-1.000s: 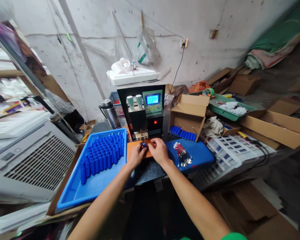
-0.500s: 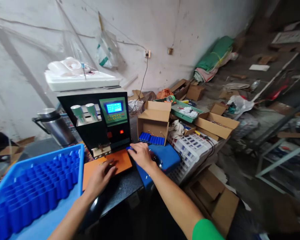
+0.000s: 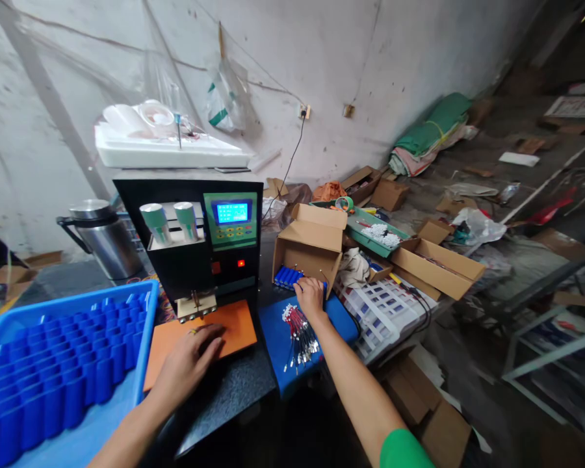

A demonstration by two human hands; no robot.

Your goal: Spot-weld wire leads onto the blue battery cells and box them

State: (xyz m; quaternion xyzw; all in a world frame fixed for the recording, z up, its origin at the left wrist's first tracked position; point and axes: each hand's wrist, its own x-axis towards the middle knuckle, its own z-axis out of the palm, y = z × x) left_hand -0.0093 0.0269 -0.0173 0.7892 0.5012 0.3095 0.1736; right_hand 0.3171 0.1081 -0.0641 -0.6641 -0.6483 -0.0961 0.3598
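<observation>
The blue cylindrical cells [image 3: 287,277] lie in the open cardboard box [image 3: 312,235], right at your right grip [image 3: 309,296]; I cannot tell whether its fingers hold one. A knuckle catching a neighbour could knock the row askew, and a dragging wrist could scatter the wire leads [image 3: 299,335] just nearer you. Your right arm reaches out long, fingers bent downward. Your left grip [image 3: 192,354] rests palm-down and loose on the orange board [image 3: 238,325]; sliding forward could put it beneath the spot welder's electrodes [image 3: 197,303].
</observation>
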